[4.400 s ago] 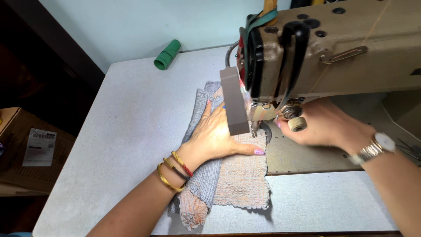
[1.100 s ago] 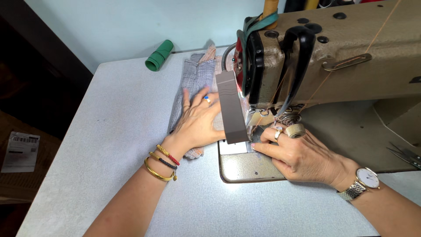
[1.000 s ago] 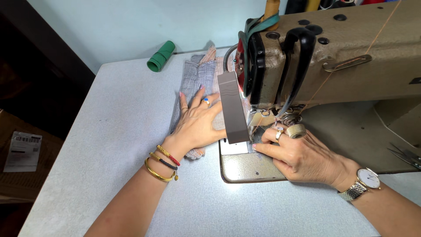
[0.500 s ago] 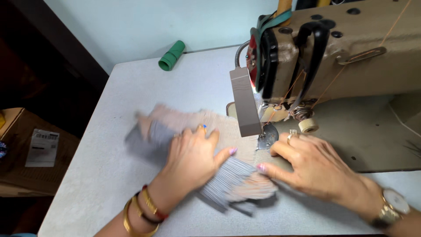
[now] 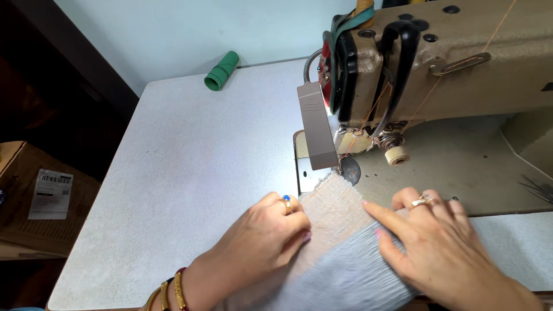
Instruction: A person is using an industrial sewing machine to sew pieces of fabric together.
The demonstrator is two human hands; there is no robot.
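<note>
Resting flat on the white table (image 5: 173, 173), both hands press a piece of knitted fabric (image 5: 334, 213) that lies at the near edge, in front of the beige sewing machine (image 5: 461, 63). The fabric shows a pale pink ribbed part toward the machine and a grey ribbed part (image 5: 345, 276) nearer the person; its far edge reaches the metal plate just below the machine's head, close to the round dark cover beside the needle area. The left hand (image 5: 259, 242) lies palm down on the left side of the fabric, fingers curled slightly over its edge, with a blue-stoned ring on one finger and gold and red bangles (image 5: 173, 291) at the wrist; it pins the cloth rather than grasping it. The right hand (image 5: 438, 247) lies open on the right side, index finger extended onto the pink part, a gold ring on another finger; it too holds the cloth down by pressure. A grey rectangular guard (image 5: 317, 132) hangs on the left face of the machine head. A green thread cone (image 5: 221, 71) lies on its side at the far edge of the table, well apart from the hands. A cardboard box (image 5: 34, 201) with a white label sits below the table to the left.
</note>
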